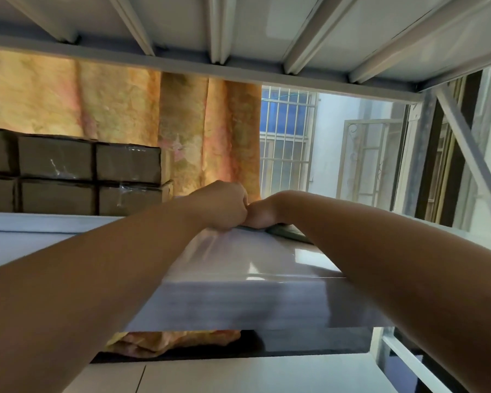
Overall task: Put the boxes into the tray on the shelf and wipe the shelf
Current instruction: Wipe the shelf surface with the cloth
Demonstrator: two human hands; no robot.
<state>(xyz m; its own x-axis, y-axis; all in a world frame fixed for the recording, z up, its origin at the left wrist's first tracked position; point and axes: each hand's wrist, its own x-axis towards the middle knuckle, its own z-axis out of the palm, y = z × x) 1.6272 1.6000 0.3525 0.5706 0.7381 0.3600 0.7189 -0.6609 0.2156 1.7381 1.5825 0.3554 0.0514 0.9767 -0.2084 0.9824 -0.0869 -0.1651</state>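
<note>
On the shelf (238, 256), two fists are meeting: left hand (221, 205) curled closed, right hand (262, 214) pressing a dark, half-hidden cloth (289, 232); six boxes (91, 174) are showing.

The pale, glossy shelf (267, 259) runs across the middle of the frame, carrying brown boxes (91, 177) stacked two high at the left and, at centre, a dark flat thing (288, 233), mostly hidden, with both hands resting on the shelf beside it.

Brown boxes (91, 177) sitting at nine o'clock; orange-yellow mottled curtain (182, 123) hanging at eleven; pale grey shelf (238, 279) gleaming at centre.
</note>
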